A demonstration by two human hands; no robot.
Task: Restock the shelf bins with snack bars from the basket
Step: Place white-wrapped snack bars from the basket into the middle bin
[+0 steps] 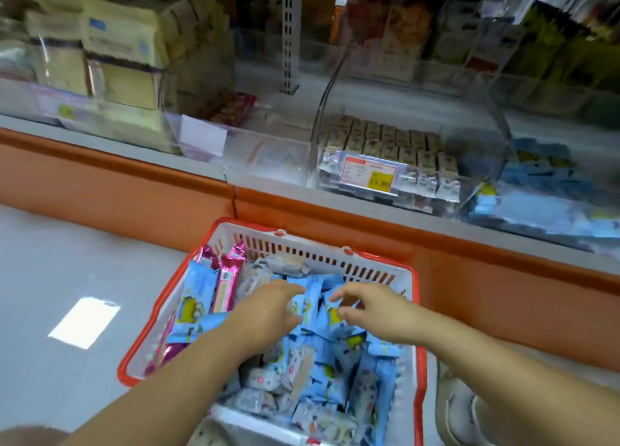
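Floor: grey floor fills the left side; a bright light patch lies on it, left of the basket.
Shelf base: orange plinth runs along the whole front edge of the shelf.
Left bin: clear bin at the left end of the shelf holds stacked beige packs; detail is blurred.
Second bin: clear bin sits at the shelf front edge; contents are too blurred to identify. One pink pack lies behind it.
Basket: white basket with a red rim stands on the floor, its far edge near the plinth.
Pink bars: pink bars lean in the far-left corner of the basket; more lie along its left edge.
Left hand: left hand is over the basket centre, fingers nearly straight, thumb spread wide, resting on the heap without gripping.
Blue bars: blue bars fill the centre and right of the basket in a loose heap, mixed with grey-white packs toward the near edge.
Right hand: right hand is just beside the left, fingers bent down onto the heap; whether they pinch a bar cannot be told.
Third bin: curved clear bin holds rows of small brown packets; a price tag is on its front wall.
Right bin: clear bin at the right end of the shelf holds blue packs.
Shoe: light shoe stands right of the basket's near-right corner.
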